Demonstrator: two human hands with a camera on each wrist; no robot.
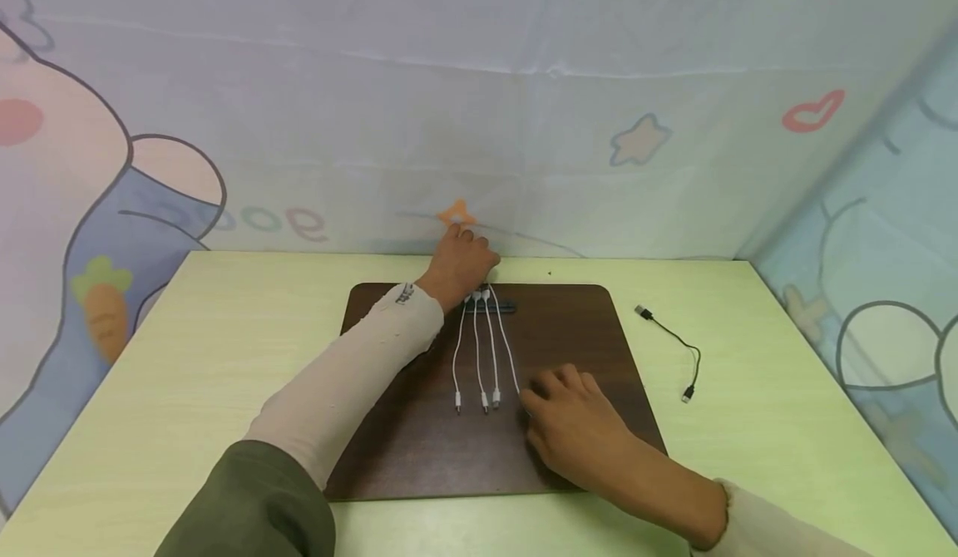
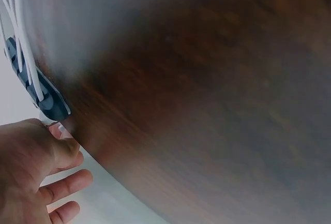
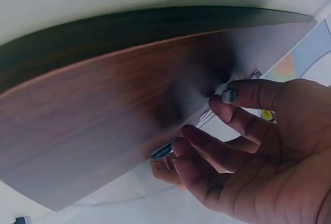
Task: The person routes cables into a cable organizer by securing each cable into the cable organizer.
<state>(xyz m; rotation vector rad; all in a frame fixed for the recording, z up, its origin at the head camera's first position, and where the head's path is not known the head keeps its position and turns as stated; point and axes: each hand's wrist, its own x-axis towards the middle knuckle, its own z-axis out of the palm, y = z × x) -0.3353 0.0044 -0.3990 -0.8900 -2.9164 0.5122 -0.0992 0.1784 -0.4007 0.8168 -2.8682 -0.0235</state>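
Near the far edge of the dark brown board (image 1: 419,474), a dark blue cable organizer (image 1: 509,308) holds several white charging cables (image 1: 479,349) in its slots. My left hand (image 1: 459,268) is beside it at that edge; in the left wrist view its thumb and a finger pinch a small white piece of cable end, mostly hidden, while the other fingers stay loose. Towards the front right of the board, my right hand (image 1: 576,432) pinches the near end of the rightmost white cable (image 1: 505,341). Its metal plug (image 3: 228,96) peeks out between thumb and forefinger in the right wrist view.
A short black USB cable (image 1: 696,353) lies on the pale table (image 1: 748,457) to the right of the board. Behind the table hangs a printed cloth (image 1: 524,141), and another stretch of it closes off the right side.
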